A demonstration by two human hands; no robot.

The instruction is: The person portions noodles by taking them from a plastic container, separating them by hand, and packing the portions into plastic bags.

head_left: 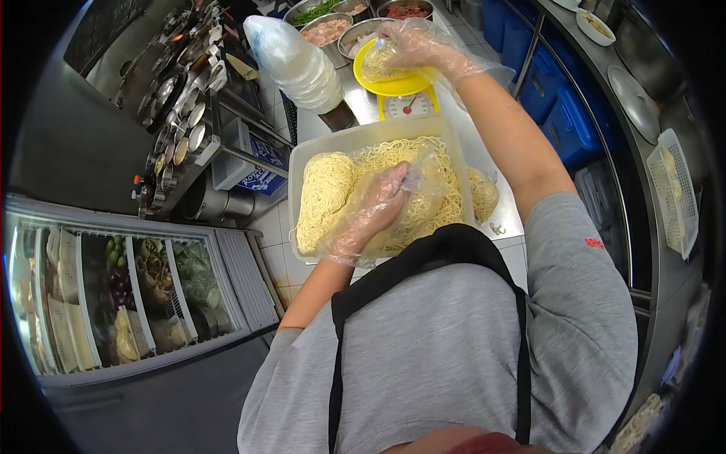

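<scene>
my right hand is at the noodle portion on the yellow scale; i can't tell whether its fingers grip. my left hand pinches clear plastic over the noodle tub. it looks like weighing; next calls for a light touch, i think.

Bright light fills a fisheye-bent view with black corners.

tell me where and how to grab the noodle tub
Hold the translucent plastic tub by its rim at the left and right walls, probably from both sides at once: it is wide, open-topped and loaded with yellow noodles, so a one-sided hold may tip it.
</scene>
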